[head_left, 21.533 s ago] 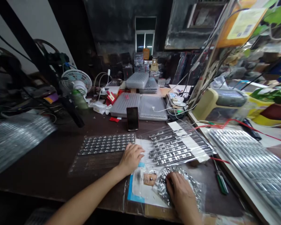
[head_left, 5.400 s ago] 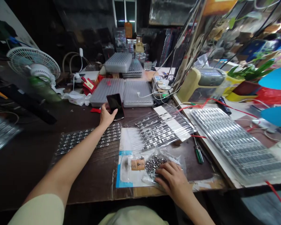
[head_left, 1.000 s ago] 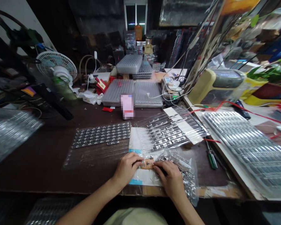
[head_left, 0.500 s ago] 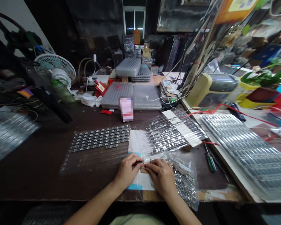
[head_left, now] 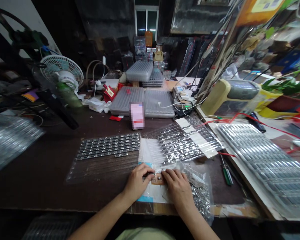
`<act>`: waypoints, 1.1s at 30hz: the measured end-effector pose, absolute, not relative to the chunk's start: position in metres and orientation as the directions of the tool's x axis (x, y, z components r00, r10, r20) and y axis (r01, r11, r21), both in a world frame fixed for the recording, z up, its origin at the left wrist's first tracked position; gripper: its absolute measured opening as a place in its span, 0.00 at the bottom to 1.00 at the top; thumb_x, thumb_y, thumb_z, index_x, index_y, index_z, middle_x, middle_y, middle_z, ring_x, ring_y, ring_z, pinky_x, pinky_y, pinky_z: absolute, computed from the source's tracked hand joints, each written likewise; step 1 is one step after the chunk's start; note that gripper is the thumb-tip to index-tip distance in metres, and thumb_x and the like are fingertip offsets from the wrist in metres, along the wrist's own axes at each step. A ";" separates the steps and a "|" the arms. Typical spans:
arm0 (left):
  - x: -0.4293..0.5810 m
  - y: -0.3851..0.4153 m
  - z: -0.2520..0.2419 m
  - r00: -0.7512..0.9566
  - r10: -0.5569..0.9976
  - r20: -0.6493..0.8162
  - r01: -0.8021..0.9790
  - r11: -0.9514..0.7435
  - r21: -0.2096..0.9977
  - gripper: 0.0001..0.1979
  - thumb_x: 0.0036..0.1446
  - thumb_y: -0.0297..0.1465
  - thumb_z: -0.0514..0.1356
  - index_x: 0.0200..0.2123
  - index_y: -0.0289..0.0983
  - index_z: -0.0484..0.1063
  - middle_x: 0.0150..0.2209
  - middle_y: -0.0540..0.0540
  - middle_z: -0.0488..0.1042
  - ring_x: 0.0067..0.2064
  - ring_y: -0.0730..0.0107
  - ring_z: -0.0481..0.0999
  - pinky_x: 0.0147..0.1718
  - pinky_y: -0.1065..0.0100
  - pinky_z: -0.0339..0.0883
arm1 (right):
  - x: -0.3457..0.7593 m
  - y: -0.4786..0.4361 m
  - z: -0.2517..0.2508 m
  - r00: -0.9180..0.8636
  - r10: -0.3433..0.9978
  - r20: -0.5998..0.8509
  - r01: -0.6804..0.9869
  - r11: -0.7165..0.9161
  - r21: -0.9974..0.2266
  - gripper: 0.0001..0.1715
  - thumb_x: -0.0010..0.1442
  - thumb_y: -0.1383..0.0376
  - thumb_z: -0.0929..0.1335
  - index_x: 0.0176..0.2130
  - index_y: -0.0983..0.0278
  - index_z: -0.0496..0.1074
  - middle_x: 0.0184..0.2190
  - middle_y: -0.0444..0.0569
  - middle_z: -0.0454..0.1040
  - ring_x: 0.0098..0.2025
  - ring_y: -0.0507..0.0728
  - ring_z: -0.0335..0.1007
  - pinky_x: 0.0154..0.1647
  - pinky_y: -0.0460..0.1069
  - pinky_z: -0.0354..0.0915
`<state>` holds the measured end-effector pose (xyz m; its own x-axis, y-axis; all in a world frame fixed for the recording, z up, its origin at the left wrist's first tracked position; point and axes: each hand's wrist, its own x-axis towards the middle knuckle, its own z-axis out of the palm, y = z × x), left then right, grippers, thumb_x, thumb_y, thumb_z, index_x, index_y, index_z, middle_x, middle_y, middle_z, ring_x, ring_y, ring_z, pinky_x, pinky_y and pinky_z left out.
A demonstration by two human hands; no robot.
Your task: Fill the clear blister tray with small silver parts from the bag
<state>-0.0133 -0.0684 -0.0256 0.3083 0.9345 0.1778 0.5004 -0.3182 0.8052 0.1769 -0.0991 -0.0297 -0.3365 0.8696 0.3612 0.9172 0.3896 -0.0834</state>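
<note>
My left hand (head_left: 137,181) is closed in a pinch, with a small dark metal piece (head_left: 150,174) between thumb and forefinger. Its fingertips are at the left edge of a small brown block (head_left: 157,180), where a little shiny metal part (head_left: 159,178) shows. My right hand (head_left: 178,188) lies palm down just right of the block, fingers stretched and apart; their tips point down, and nothing shows in them. Under both hands is a white sheet with blue tape (head_left: 145,199). Beside my right hand lies a clear bag of small shiny metal parts (head_left: 202,196).
A clear tray (head_left: 110,146) with rows of dark metal strips lies at left, another filled tray (head_left: 180,145) at right. A green-handled screwdriver (head_left: 227,175) lies near the raised right board. A phone (head_left: 137,116) stands behind; a fan (head_left: 62,71) is back left.
My right hand has drawn back to the right from the pinch at the block, and its fingers have straightened, uncovering the block. My left hand still pinches at its left edge. The view has shifted slightly.
</note>
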 end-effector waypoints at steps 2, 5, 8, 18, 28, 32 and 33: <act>-0.013 -0.068 -0.025 0.310 0.934 0.179 0.508 -0.322 0.799 0.06 0.56 0.28 0.59 0.36 0.41 0.76 0.35 0.47 0.76 0.39 0.65 0.74 0.40 0.66 0.67 | 0.177 -0.099 -0.030 -0.345 0.864 0.367 0.913 0.399 -0.080 0.14 0.61 0.72 0.63 0.45 0.61 0.71 0.43 0.48 0.74 0.42 0.56 0.66 0.42 0.51 0.57; -0.013 -0.069 -0.024 0.306 0.937 0.169 0.521 -0.313 0.794 0.06 0.56 0.27 0.59 0.36 0.41 0.76 0.35 0.47 0.76 0.39 0.66 0.74 0.40 0.67 0.67 | 0.176 -0.096 -0.033 -0.349 0.860 0.373 0.914 0.401 -0.069 0.14 0.62 0.70 0.63 0.47 0.61 0.71 0.45 0.48 0.74 0.41 0.56 0.65 0.41 0.51 0.57; -0.013 -0.069 -0.023 0.307 0.936 0.169 0.522 -0.315 0.793 0.06 0.56 0.27 0.59 0.36 0.41 0.76 0.35 0.47 0.76 0.39 0.66 0.74 0.40 0.67 0.67 | 0.174 -0.094 -0.036 -0.342 0.861 0.376 0.917 0.393 -0.067 0.13 0.63 0.68 0.63 0.47 0.62 0.70 0.46 0.48 0.73 0.42 0.56 0.65 0.40 0.51 0.56; -0.013 -0.069 -0.023 0.311 0.933 0.180 0.527 -0.327 0.784 0.06 0.56 0.28 0.59 0.36 0.41 0.76 0.34 0.47 0.76 0.39 0.65 0.74 0.40 0.67 0.67 | 0.172 -0.086 -0.025 -0.388 0.877 0.284 0.884 0.442 -0.155 0.08 0.61 0.71 0.64 0.38 0.60 0.71 0.38 0.45 0.74 0.37 0.54 0.65 0.36 0.48 0.57; -0.008 -0.067 -0.012 0.306 0.946 0.107 0.550 -0.267 0.791 0.06 0.55 0.26 0.60 0.35 0.41 0.76 0.33 0.48 0.76 0.38 0.66 0.74 0.38 0.68 0.66 | 0.184 -0.102 -0.017 -0.402 0.890 0.215 0.892 0.434 -0.129 0.10 0.59 0.76 0.63 0.34 0.62 0.68 0.32 0.46 0.71 0.33 0.53 0.67 0.34 0.47 0.61; -0.004 -0.069 -0.010 0.349 0.929 0.125 0.528 -0.305 0.792 0.07 0.56 0.27 0.59 0.36 0.41 0.76 0.35 0.48 0.75 0.39 0.67 0.74 0.39 0.69 0.66 | 0.186 -0.107 -0.024 -0.341 0.871 0.353 0.873 0.433 -0.224 0.08 0.62 0.72 0.61 0.34 0.63 0.67 0.34 0.48 0.71 0.35 0.53 0.68 0.37 0.46 0.62; -0.003 -0.070 -0.012 0.353 0.926 0.130 0.526 -0.312 0.791 0.07 0.57 0.27 0.59 0.36 0.42 0.76 0.35 0.48 0.76 0.39 0.67 0.74 0.40 0.69 0.66 | 0.187 -0.108 -0.025 -0.311 0.869 0.384 0.866 0.426 -0.263 0.08 0.62 0.72 0.60 0.34 0.63 0.67 0.35 0.48 0.71 0.36 0.53 0.68 0.38 0.46 0.62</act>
